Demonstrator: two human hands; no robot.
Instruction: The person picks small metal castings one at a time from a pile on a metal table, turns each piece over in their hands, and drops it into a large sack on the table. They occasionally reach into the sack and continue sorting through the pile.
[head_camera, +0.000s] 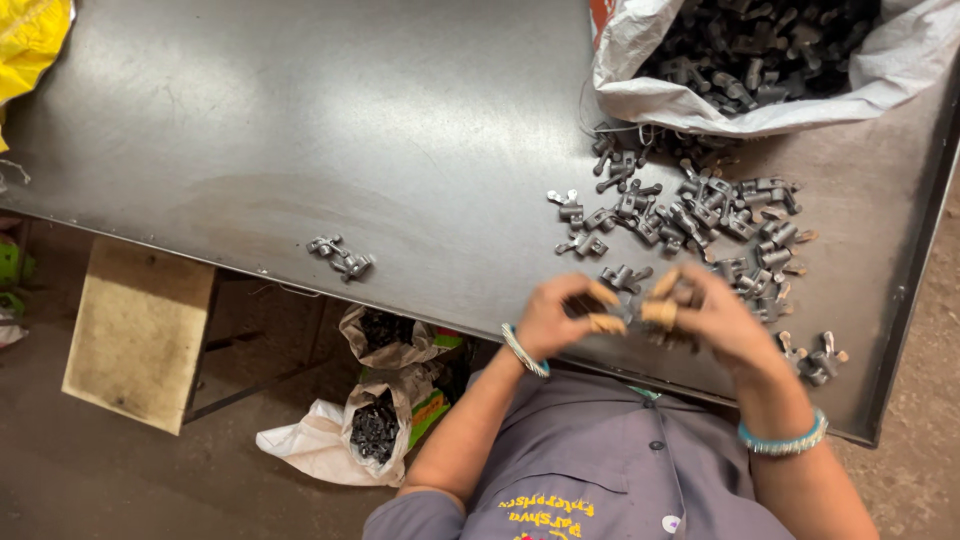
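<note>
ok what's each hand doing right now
left hand: closed on small dark metal parts
right hand: closed on small dark metal parts, taped fingertips

A yellow bag (28, 40) sits at the table's far corner. Below the metal table (300, 130), two open sacks (385, 400) of dark parts stand beside a wooden board (135, 330).

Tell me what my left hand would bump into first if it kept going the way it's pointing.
Most likely your right hand: the left hand points rightward at it, with small metal parts held between them.
</note>
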